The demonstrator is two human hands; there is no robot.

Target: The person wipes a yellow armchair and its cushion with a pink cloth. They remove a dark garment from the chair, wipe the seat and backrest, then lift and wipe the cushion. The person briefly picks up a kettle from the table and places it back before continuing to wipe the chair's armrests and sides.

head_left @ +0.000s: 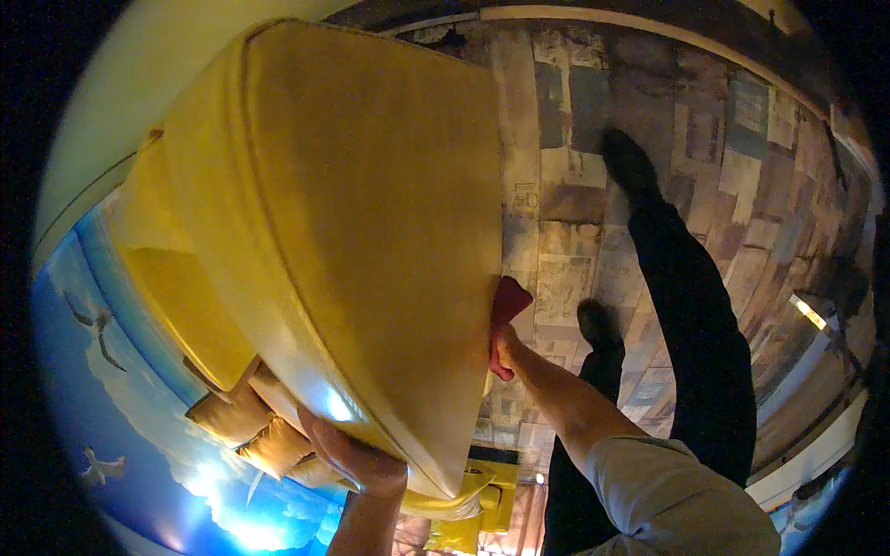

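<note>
Two bare hands, one red cloth [512, 298], one large yellow sofa [380, 204] filling the middle and left of the view. Right hand [503, 345] at the sofa's right-hand edge, below halfway down, closed on the cloth; fingertips mostly out of sight, can't tell exact finger spacing. Cloth at that same edge, apparently touching, against a background of floor. Long axis of cloth roughly up-down in the view; broad flap pointing up and slightly right, above the hand; narrow tail pointing down, below it. Left hand [357, 459] on the sofa's lower-left rim, near the narrow end, touching; too blurred to tell fingers apart from together. Long axis of sofa also roughly up-down, tilted; broad end toward the top, tapered end pointing down and right. One piped seam along the curved left edge, one bright glare patch just above the left hand. At least three gold-brown cushions [276, 447] beyond the left rim, exact count unclear. One blue sky mural [139, 389] at far left, with two painted birds [102, 334]. On the right, one patchwork plank floor [565, 250], two dark shoes [629, 165], two black trouser legs [691, 278], one pale sleeve [640, 482] on the right arm. More yellow furniture [501, 500] at the bottom, small, can't count. One bright strip [808, 311] at far right.
</note>
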